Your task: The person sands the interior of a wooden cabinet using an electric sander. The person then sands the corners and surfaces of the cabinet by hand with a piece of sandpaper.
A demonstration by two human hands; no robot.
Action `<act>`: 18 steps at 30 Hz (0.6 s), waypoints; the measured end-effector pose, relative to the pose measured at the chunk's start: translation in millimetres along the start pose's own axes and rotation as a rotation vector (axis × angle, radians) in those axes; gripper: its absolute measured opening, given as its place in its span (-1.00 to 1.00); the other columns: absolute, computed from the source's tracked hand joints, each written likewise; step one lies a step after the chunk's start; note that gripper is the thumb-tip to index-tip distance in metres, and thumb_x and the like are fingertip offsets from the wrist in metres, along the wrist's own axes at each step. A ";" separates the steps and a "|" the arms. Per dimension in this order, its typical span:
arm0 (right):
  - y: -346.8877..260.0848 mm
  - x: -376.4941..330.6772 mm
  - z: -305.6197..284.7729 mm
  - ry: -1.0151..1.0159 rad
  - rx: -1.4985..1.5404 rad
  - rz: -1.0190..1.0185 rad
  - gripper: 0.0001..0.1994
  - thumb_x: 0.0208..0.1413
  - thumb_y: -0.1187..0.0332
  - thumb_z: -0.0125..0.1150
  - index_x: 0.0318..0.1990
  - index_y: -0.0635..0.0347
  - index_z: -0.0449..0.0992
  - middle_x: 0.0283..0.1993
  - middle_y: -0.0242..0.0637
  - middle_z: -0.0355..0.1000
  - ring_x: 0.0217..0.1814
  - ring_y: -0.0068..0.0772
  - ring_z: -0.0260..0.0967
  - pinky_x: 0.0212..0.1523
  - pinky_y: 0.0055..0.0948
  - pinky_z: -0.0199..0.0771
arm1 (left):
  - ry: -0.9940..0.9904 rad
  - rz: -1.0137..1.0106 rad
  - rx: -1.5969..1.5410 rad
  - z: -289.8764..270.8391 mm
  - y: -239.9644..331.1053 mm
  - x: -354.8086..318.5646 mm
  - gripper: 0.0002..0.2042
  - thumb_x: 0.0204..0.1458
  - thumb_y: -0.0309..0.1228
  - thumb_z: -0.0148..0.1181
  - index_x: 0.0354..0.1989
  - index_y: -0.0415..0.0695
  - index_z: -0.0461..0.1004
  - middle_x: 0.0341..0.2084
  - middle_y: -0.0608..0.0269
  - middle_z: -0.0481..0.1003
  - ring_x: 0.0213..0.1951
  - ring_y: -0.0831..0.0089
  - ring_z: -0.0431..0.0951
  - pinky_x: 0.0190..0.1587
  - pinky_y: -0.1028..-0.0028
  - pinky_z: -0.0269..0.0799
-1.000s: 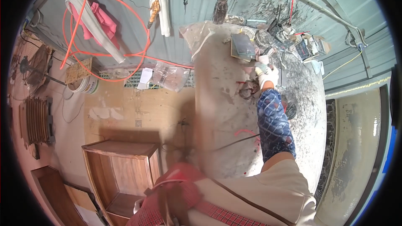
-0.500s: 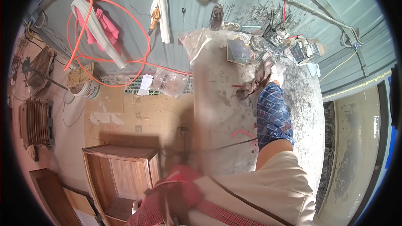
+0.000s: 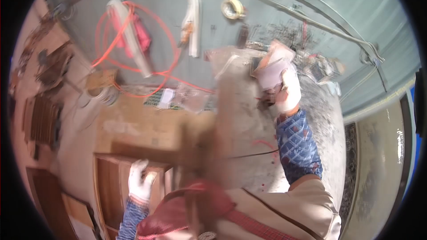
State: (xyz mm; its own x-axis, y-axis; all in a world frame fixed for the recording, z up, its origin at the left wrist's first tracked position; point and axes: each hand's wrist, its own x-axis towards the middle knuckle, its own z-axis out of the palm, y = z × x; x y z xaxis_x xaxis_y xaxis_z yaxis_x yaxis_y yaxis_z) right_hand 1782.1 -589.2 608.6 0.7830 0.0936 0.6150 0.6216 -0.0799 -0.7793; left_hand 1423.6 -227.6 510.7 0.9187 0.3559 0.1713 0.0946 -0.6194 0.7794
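My right hand, in a white glove, is closed on a pale pinkish folded sheet above the far part of the stained worktable. Blur hides whether that sheet is cloth or paper. Under it lies a dark crumpled rag, partly covered. At the lower left, my gloved left hand is held over a brown wooden cabinet box, fingers and thumb apart. I cannot make out whether its fingertips touch the wood. Blue patterned sleeves cover both forearms.
Jars and clutter line the table's far edge against the metal wall. An orange hose hangs left of a tape roll. A bucket stands at left. A blurred brown upright crosses the middle, and a cable reaches the table.
My right hand has lifted the pinkish sheet from the cluttered far side and drawn it nearer. My left hand has risen into view over the cabinet box. The whole view has shifted.
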 end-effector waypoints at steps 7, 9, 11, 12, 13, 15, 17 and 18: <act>-65.8 -148.2 146.0 -0.723 0.341 -0.059 -0.66 0.26 0.30 0.03 0.12 0.26 0.35 0.10 -0.20 0.40 0.14 -0.24 0.35 0.17 -0.32 0.33 | -0.056 0.057 -0.684 8.9 50.7 61.6 -0.58 0.28 -0.40 -0.02 0.28 -0.28 0.24 0.16 0.16 0.36 0.15 0.38 0.36 0.21 0.40 0.27; -104.0 -171.0 171.4 -0.642 0.092 -0.339 -0.74 0.28 0.29 -0.03 -0.15 0.34 0.45 -0.05 -0.08 0.47 0.04 -0.08 0.42 0.10 -0.28 0.39 | -0.115 -0.041 -1.077 -6.9 61.7 41.1 -0.73 0.22 -0.42 0.06 0.02 -0.30 0.42 -0.10 0.18 0.50 -0.05 0.43 0.48 0.04 0.45 0.38; -94.8 -195.4 187.6 -0.796 0.253 -0.346 -0.79 0.25 0.34 0.00 -0.16 0.31 0.47 -0.09 -0.08 0.47 0.01 -0.04 0.41 0.09 -0.21 0.38 | -0.009 -0.192 -0.690 -25.8 42.9 21.9 -0.78 0.16 -0.36 0.15 -0.14 -0.25 0.54 -0.28 0.11 0.55 -0.25 0.36 0.49 -0.11 0.39 0.42; -95.5 -201.2 200.7 -0.891 0.329 -0.342 -0.81 0.22 0.37 0.02 -0.17 0.29 0.48 -0.12 -0.08 0.47 -0.01 -0.03 0.41 0.09 -0.19 0.38 | -0.005 -0.250 -0.696 -30.8 26.0 6.6 -0.78 0.11 -0.33 0.22 -0.21 -0.24 0.55 -0.39 0.21 0.54 -0.33 0.43 0.47 -0.21 0.40 0.41; -112.7 -206.8 207.8 -1.015 0.376 -0.324 -0.84 0.19 0.39 0.05 -0.18 0.28 0.48 -0.13 -0.08 0.47 -0.03 -0.02 0.41 0.07 -0.19 0.38 | 0.009 -0.359 -0.688 -41.2 20.7 -11.0 -0.79 0.07 -0.32 0.29 -0.27 -0.22 0.54 -0.45 0.32 0.50 -0.37 0.53 0.43 -0.28 0.45 0.40; -145.2 -224.1 229.0 -1.196 0.570 0.302 -0.80 0.20 0.38 0.04 -0.11 0.27 0.47 -0.10 -0.18 0.45 -0.02 -0.19 0.38 0.07 -0.31 0.37 | 0.164 -0.425 -0.713 -39.7 -13.1 -41.8 -0.78 0.02 -0.31 0.35 -0.39 -0.20 0.50 -0.51 0.41 0.46 -0.43 0.59 0.38 -0.37 0.44 0.37; -167.5 -239.3 247.6 -1.167 0.775 0.902 -0.67 0.24 0.35 0.05 0.11 0.29 0.42 0.03 -0.27 0.42 0.06 -0.42 0.34 0.07 -0.44 0.37 | 0.256 -0.367 -0.909 -76.9 10.6 -68.9 -0.75 -0.01 -0.30 0.38 -0.42 -0.20 0.47 -0.54 0.37 0.46 -0.47 0.57 0.38 -0.41 0.43 0.37; -153.6 -253.4 259.5 -1.151 0.606 0.748 -0.73 0.23 0.33 0.03 -0.01 0.29 0.46 -0.06 -0.31 0.44 -0.02 -0.45 0.36 0.04 -0.46 0.36 | 0.329 -0.326 -0.950 -86.2 5.4 -81.2 -0.73 -0.04 -0.28 0.40 -0.45 -0.20 0.45 -0.57 0.32 0.45 -0.50 0.54 0.38 -0.43 0.42 0.37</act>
State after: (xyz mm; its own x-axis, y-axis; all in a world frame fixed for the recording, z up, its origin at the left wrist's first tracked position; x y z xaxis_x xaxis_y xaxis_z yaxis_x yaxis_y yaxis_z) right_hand 1482.1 -343.1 541.1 0.2811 0.9491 -0.1418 -0.2324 -0.0761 -0.9696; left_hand 1316.5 -199.5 552.9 0.7406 0.6663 -0.0871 -0.1518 0.2922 0.9442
